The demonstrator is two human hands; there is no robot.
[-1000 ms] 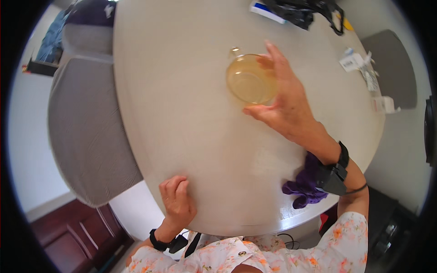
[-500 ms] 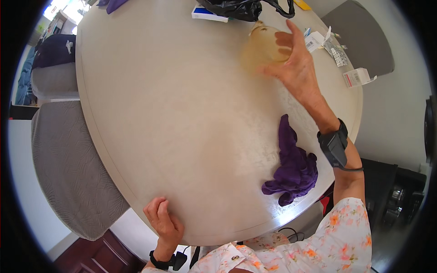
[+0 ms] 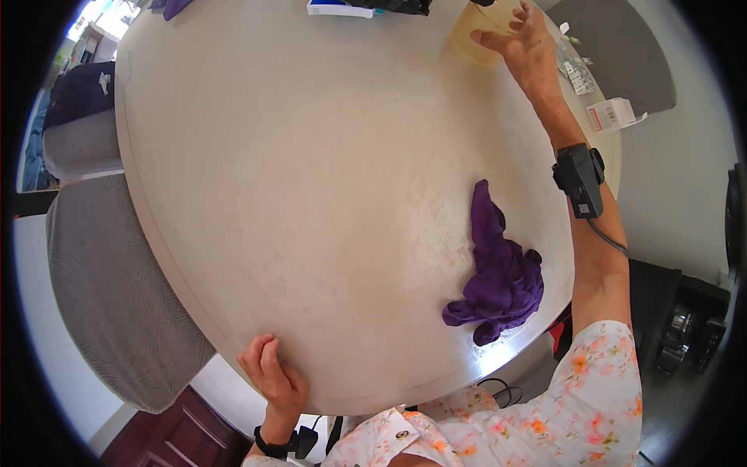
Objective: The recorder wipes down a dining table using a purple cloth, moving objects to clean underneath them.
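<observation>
At the near left edge of the counter point(image 3: 311, 179) we rest our left hand point(image 3: 274, 379), half open, fingers loosely bent. Far across stands our yellowish cup point(image 3: 465, 40), beyond a crumpled purple cloth point(image 3: 502, 282), our right hand point(image 3: 531, 53) holding its right side.
</observation>
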